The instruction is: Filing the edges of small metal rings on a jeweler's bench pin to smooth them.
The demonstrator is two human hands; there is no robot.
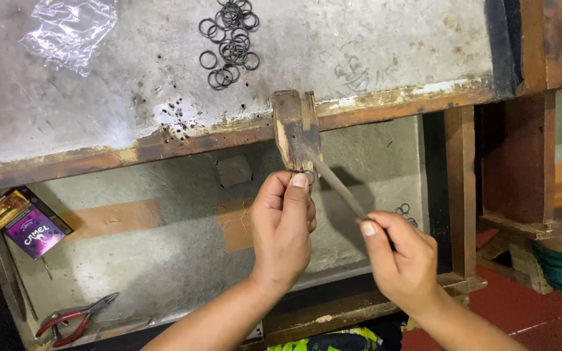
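My left hand pinches a small metal ring against the lower end of a worn wooden peg that juts from the bench's front edge. My right hand grips a thin metal file, whose tip lies across the ring at the peg. A heap of dark metal rings lies on the grey bench top behind the peg.
A crumpled clear plastic bag lies at the bench's back left. In the tray below sit a small purple and orange box, red-handled pliers and two loose rings. Wooden frame posts stand at the right.
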